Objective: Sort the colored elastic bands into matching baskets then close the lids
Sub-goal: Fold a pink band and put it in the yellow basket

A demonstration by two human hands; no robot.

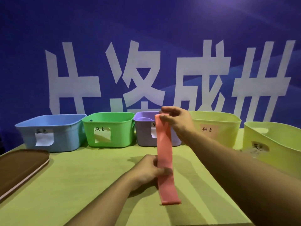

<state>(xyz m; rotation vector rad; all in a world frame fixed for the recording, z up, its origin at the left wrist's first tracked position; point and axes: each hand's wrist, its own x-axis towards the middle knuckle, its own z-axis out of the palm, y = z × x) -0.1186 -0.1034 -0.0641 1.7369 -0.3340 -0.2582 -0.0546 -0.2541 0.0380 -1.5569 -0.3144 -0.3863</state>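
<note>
1 pink band (165, 159) held upright over table centre: left hand (150, 171) pinches its mid, right hand (176, 122) pinches top end at 12. 1 brown lid (19, 167) at 9 on green table (81, 185). 5 baskets in back row, 10 to 3: blue (53, 132), green (109, 129), purple (143, 128), 2 yellow (216, 128) (275, 144).
</note>
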